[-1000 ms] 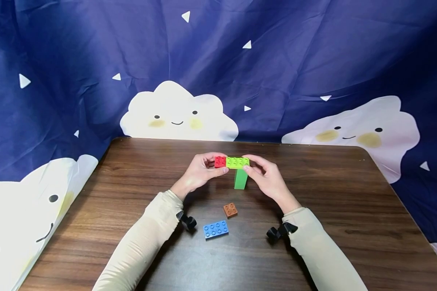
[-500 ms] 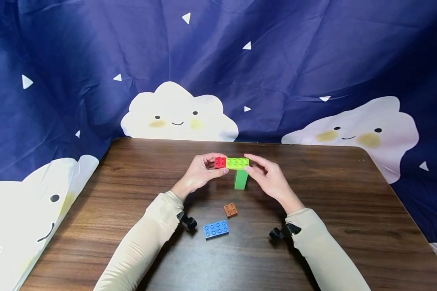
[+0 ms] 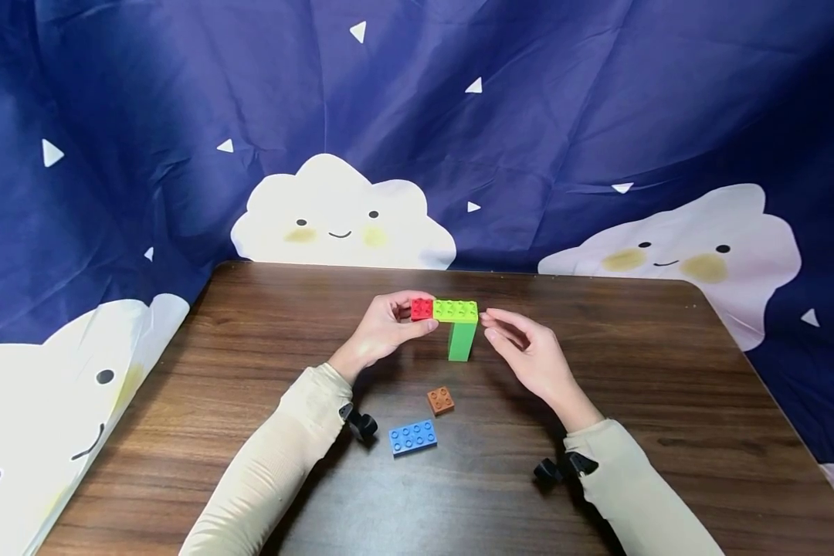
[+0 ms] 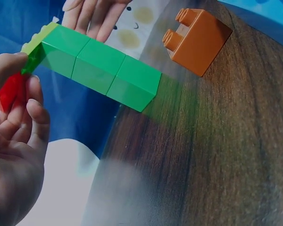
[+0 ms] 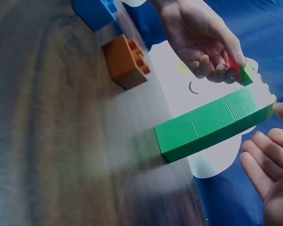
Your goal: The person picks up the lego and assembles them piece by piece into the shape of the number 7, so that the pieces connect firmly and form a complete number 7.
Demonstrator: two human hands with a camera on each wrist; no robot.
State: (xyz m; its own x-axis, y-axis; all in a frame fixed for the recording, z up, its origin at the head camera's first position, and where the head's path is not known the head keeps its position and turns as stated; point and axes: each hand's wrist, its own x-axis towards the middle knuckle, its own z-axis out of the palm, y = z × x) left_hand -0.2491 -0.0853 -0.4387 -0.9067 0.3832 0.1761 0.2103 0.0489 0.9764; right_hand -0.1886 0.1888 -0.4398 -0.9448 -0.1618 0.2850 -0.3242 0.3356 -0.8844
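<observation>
A column of several green bricks (image 3: 461, 342) stands upright on the table, with a lime brick (image 3: 455, 311) lying across its top and jutting out to the left. Beside the lime brick's left end, at about the same height, is a red brick (image 3: 422, 310). My left hand (image 3: 382, 330) holds the red brick between thumb and fingers, the thumb tip reaching the lime brick. Whether red and lime are joined cannot be told. Just right of the lime brick is my right hand (image 3: 531, 357), apart from it, its loosely bent fingers around nothing.
An orange-brown brick (image 3: 441, 400) with studs up lies nearer on the wooden table (image 3: 667, 386). Closer still is a longer blue brick (image 3: 413, 438). A dark blue cloth (image 3: 528, 93) with white clouds hangs behind the table.
My right hand has let go of the lime brick's right end and drawn back to the right. The left hand and the bricks stay about where they were.
</observation>
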